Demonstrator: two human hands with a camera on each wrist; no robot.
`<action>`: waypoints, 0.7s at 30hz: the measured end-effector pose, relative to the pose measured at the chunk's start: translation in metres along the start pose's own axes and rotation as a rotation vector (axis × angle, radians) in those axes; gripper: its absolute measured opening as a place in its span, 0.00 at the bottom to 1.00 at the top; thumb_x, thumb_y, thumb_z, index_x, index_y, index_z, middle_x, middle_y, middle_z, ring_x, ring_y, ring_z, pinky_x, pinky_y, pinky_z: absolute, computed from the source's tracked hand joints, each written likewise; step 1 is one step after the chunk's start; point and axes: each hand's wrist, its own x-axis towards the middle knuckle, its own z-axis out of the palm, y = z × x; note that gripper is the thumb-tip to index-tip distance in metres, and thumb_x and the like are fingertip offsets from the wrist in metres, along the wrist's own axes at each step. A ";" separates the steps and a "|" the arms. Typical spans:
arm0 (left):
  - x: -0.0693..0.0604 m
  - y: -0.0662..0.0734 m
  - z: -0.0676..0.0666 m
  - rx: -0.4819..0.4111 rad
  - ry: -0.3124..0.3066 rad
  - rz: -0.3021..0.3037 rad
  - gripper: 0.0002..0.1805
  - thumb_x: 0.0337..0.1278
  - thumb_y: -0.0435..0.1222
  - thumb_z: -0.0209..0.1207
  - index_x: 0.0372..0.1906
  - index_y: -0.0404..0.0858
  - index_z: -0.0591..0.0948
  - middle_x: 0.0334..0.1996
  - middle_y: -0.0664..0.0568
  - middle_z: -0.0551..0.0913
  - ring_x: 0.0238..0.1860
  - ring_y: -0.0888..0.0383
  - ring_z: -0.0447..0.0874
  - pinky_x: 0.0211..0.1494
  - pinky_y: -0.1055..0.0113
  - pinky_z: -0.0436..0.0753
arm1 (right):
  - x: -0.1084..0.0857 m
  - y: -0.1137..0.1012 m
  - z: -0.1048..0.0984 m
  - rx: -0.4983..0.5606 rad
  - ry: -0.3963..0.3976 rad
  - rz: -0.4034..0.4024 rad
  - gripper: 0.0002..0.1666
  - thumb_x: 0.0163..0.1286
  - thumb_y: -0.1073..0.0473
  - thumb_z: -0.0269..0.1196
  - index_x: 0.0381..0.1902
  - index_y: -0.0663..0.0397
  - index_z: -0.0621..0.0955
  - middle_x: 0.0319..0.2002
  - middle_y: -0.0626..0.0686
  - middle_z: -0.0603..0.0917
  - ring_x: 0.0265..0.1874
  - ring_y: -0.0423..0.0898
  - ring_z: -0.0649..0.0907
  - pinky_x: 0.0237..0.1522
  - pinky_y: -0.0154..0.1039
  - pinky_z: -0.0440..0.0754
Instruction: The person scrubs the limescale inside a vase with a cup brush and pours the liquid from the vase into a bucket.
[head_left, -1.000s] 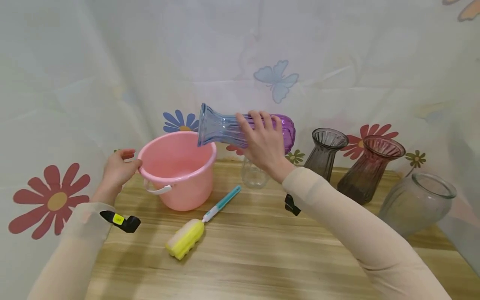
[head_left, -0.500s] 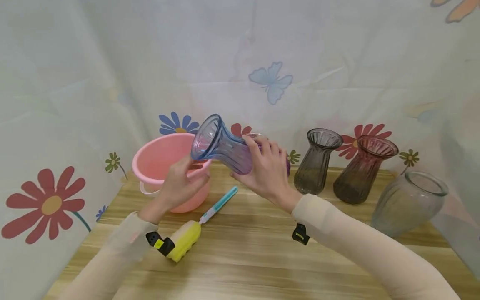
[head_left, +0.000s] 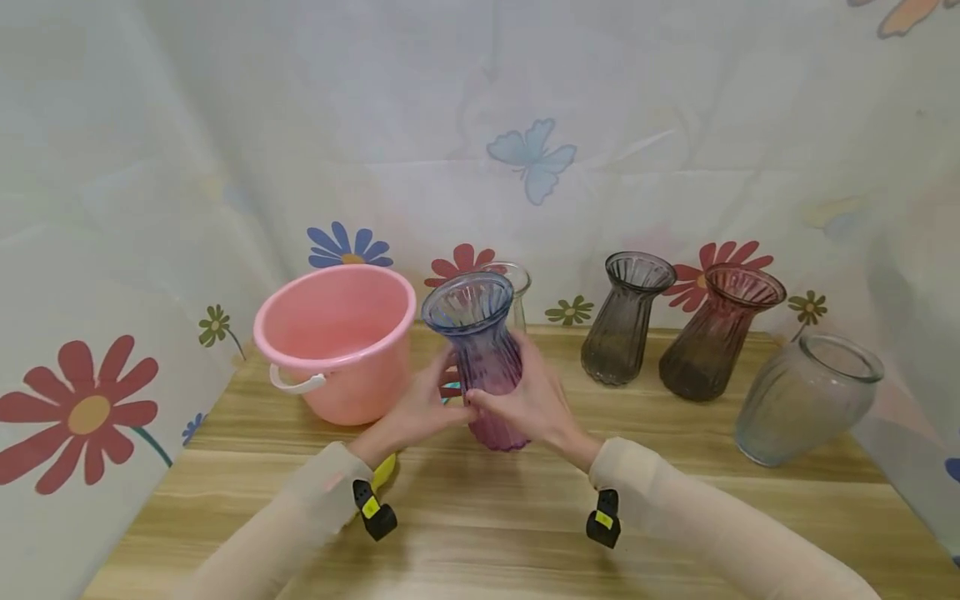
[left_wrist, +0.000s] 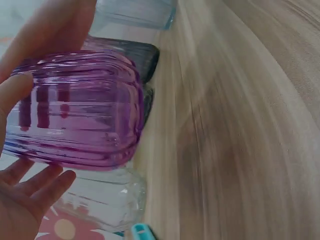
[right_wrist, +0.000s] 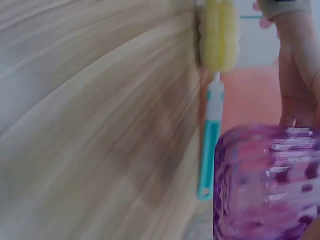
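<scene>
One blue-and-purple vase point(head_left: 491, 362) right at mid-frame, mouth up, and the right hand point(head_left: 538, 404) has it, that grip wrapped round its side! The left hand point(head_left: 411, 412) meets it opposite, fingers spread; whether that grip clasps, I can't tell. Pink bucket point(head_left: 360, 392) just beside, centre left of the frame, on the wooden desk point(head_left: 487, 542). Sponge brush point(right_wrist: 215, 97) shows upper centre in the right wrist view, and three vases point(head_left: 618, 333) line the right side overhead!
</scene>
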 end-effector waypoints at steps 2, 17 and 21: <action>0.001 -0.005 0.005 -0.034 0.002 -0.025 0.45 0.38 0.30 0.68 0.65 0.42 0.58 0.56 0.38 0.71 0.53 0.43 0.76 0.50 0.58 0.79 | -0.003 0.007 0.002 0.057 -0.023 0.041 0.56 0.43 0.44 0.73 0.67 0.46 0.58 0.57 0.52 0.73 0.54 0.48 0.76 0.53 0.48 0.74; 0.028 -0.027 0.039 0.167 -0.043 -0.113 0.50 0.37 0.40 0.70 0.68 0.49 0.56 0.60 0.48 0.69 0.56 0.49 0.74 0.46 0.63 0.81 | -0.004 0.067 -0.005 0.288 -0.108 0.070 0.58 0.47 0.60 0.73 0.69 0.50 0.49 0.60 0.62 0.69 0.58 0.56 0.72 0.58 0.52 0.69; 0.039 -0.030 0.047 0.224 -0.050 -0.105 0.50 0.36 0.43 0.70 0.69 0.54 0.55 0.61 0.48 0.70 0.55 0.51 0.76 0.45 0.62 0.81 | -0.002 0.078 -0.013 0.282 -0.120 0.087 0.56 0.50 0.60 0.71 0.69 0.51 0.49 0.61 0.62 0.68 0.57 0.57 0.72 0.57 0.53 0.70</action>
